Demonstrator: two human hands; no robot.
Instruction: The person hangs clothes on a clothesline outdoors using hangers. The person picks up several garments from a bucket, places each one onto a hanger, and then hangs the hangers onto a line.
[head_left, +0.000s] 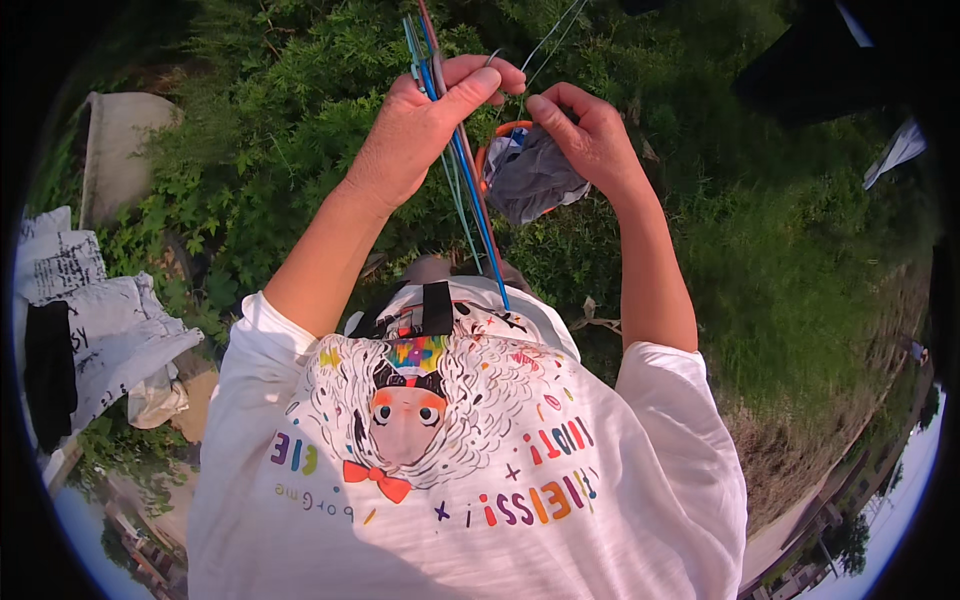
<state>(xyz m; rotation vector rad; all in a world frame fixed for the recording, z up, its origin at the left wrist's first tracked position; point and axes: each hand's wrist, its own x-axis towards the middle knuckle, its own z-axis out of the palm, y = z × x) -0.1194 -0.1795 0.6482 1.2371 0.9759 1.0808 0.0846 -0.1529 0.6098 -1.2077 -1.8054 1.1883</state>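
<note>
My left hand is closed around a bundle of thin coated clothes hangers, blue, teal and reddish brown, which hang down toward my shirt. A curved wire hook shows by its fingers. Close beside it, my right hand is closed, thumb and forefinger pinched together near thin lines running up and away. What sits in that pinch is too small to make out. Below the right hand is an orange-rimmed basket or bucket with crumpled grey cloth in it.
Leafy green plants spread in front of me. At the left hang white printed cloths, with a pale slab behind them. Dark cloth hangs at the upper right, near a white piece of fabric.
</note>
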